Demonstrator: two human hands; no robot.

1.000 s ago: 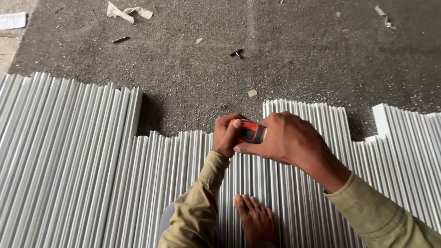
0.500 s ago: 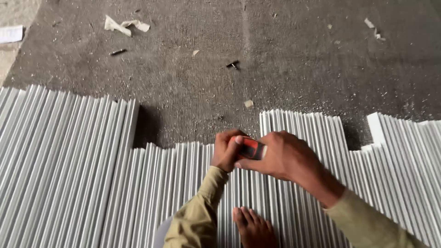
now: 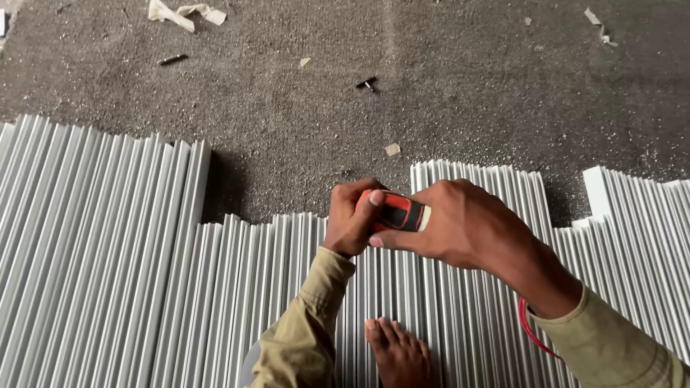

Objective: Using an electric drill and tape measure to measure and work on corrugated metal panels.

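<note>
Above the ends of the white plastic strips (image 3: 108, 251) laid side by side on the gritty floor (image 3: 445, 86), the left hand (image 3: 350, 218) and right hand (image 3: 460, 223) both pinch an orange-and-black utility knife (image 3: 395, 210). A bare foot (image 3: 399, 353) rests on the strips; paper scraps (image 3: 180, 12) lie well apart.

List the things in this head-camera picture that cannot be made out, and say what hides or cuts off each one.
- Orange and black tool, head view: the left hand and right hand wrap it, so its working end and kind are hidden.
- White strips, head view: cut off by the left, right and bottom edges.
- Bare foot, head view: cut by the bottom edge.
- Small dark piece on the floor: too small to identify.
</note>
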